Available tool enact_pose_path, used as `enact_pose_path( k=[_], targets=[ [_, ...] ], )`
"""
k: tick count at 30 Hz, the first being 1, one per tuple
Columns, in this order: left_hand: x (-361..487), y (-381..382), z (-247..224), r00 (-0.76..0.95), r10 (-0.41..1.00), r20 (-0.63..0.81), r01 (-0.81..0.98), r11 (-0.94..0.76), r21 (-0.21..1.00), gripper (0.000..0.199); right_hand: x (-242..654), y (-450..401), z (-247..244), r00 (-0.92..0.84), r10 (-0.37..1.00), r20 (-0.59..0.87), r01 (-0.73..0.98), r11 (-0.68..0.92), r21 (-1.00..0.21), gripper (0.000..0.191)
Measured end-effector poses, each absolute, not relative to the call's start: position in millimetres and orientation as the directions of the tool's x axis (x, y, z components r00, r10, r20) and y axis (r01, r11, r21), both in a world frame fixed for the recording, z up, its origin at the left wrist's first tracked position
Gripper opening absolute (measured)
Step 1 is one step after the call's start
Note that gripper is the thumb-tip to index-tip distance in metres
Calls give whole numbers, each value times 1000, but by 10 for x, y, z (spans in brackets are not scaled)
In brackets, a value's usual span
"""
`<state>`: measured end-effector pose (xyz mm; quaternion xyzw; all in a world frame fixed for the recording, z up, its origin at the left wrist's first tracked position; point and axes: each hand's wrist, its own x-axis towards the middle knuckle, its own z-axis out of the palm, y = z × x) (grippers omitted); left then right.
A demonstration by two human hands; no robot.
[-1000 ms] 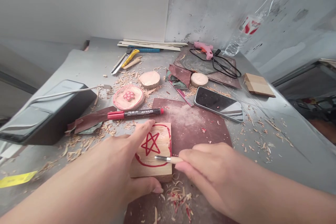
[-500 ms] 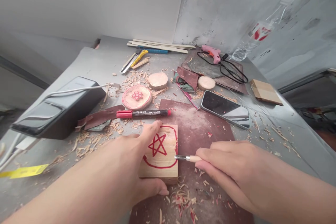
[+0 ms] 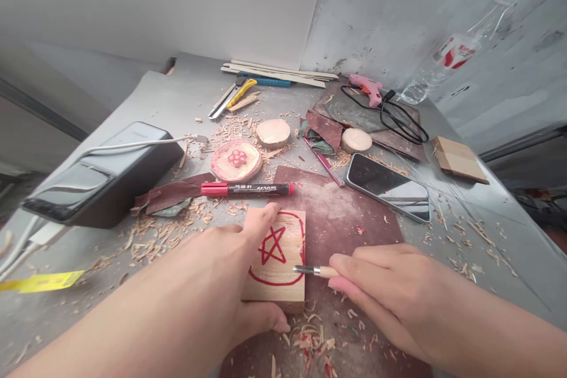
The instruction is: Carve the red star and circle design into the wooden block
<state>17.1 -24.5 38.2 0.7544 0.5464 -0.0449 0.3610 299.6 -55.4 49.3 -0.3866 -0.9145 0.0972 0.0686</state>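
A square wooden block [image 3: 277, 274] bears a red star inside a rounded red outline. My left hand [image 3: 225, 277] grips it from the left, one finger at the top edge and the thumb along the near side. In my right hand [image 3: 385, 289] is a carving tool [image 3: 312, 270] with a pale handle and a metal blade. The blade's tip lies over the block's right edge, at the red line. Under the block is a sheet of brown sandpaper [image 3: 336, 207], with curled shavings near the block's front.
Beyond the block lie a red marker [image 3: 248, 189], wood slices [image 3: 273, 133], a phone [image 3: 387, 186] and a yellow cutter [image 3: 241, 93]. A black power station [image 3: 106, 174] stands left. Farther right are a pink glue gun [image 3: 367, 88], a bottle [image 3: 443, 68] and another block [image 3: 459, 159].
The view has shifted slightly, so most things appear a little farther right. The tool's tip has moved slightly left relative to the block, over its right edge. Both hands keep their holds.
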Motion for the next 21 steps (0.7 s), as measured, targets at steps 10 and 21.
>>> enact_pose_path(
  k=[10,21],
  targets=[
    [208,-190,378,272,789,-552,923,-51,382,123,3000,-588,410,-738,661,137,635,749,-191,49],
    [217,-190,383,246,782,-573,941,-50,336,125,2992,-606,457,-676,735,57,680,652,-337,47]
  ],
)
